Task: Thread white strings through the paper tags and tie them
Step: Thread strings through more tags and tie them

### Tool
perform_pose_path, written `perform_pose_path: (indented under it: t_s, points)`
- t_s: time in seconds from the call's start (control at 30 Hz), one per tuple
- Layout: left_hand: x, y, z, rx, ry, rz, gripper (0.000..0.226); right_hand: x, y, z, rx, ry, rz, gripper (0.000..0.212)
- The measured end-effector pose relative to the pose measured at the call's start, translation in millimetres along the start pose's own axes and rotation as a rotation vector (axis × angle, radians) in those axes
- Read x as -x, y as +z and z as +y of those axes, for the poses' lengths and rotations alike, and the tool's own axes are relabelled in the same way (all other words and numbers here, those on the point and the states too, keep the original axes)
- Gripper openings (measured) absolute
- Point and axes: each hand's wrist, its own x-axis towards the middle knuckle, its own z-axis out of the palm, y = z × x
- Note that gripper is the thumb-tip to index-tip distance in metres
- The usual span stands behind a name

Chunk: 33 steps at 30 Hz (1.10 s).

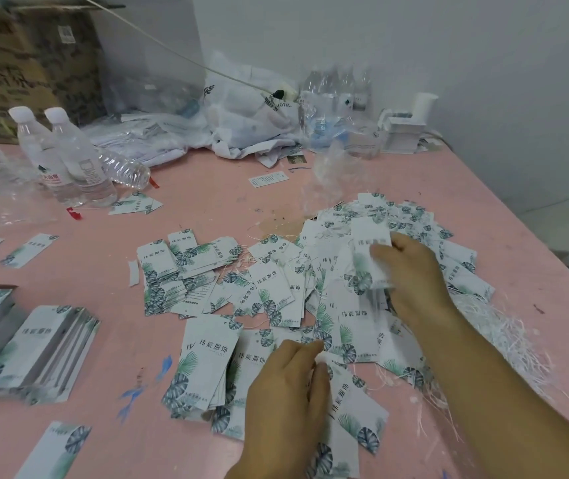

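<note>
Fingers first: left hand (288, 392) is curled down over a tag (355, 406) at the near edge, pinching its top end, while the right hand (411, 271) pinches a blurry tag (371, 252) lifted just above the big heap.

Going left to right on the pink tabletop (207, 198): water bottles (69, 157) standing at the far left with one lying beside them, neat stacks of tags (34, 344) at the near left, then a smaller scatter (186, 271) in the middle. Right of that is the main pile (414, 236), tags all jumbled with thin white threads poking out. A loose bundle of white strings (514, 337) lies just right of the right forearm. Crumpled plastic bags (241, 115) sit along the back wall.
</note>
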Motion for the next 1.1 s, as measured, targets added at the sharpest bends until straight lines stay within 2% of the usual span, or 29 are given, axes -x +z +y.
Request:
perform_pose_path:
  t_s: [0.03,0.17,0.33,0.4,0.5,0.6,0.67,0.77,0.93,1.1]
  points:
    - [0.4,0.1,-0.2,0.010,-0.006,-0.007,0.033,-15.1,2.0,-1.1,0.078,-0.035,0.024,0.018]
    - [-1.0,-0.5,-1.0,0.027,-0.017,-0.031,0.027,-43.5,-1.7,11.0,0.417,-0.112,0.075,0.046]
    - [-4.1,-4.3,-3.1,0.040,-0.082,-0.042,0.027,-0.6,-11.5,25.1,0.420,-0.217,0.089,0.038]
    - [-5.8,-5.2,-5.1,0.040,-0.128,-0.043,0.027,28.8,-16.8,30.5,0.455,-0.222,-0.011,0.028]
    - [-7.4,-6.0,-7.5,0.047,-0.190,-0.043,0.027,71.8,-24.9,37.9,0.626,-0.080,-0.312,0.015]
    - [-6.6,-6.3,-8.9,0.049,-0.219,-0.076,0.029,96.8,-26.6,45.2,0.939,-0.017,-0.538,0.042]
    - [-5.2,-5.8,-9.3,0.040,-0.229,-0.086,0.028,102.3,-23.8,48.7,1.070,-0.039,-0.608,0.055]
    - [-4.2,-4.7,-8.8,0.048,-0.265,-0.082,0.024,101.2,-22.9,52.6,1.058,-0.026,-0.592,0.049]
    - [-6.5,-5.4,-7.1,0.015,-0.243,-0.089,0.023,96.7,-30.9,56.9,0.791,0.033,-0.476,0.033]
    - [-6.2,-4.3,-10.3,-0.003,-0.223,-0.114,0.024,94.8,-33.6,66.8,0.729,-0.043,-0.381,0.025]
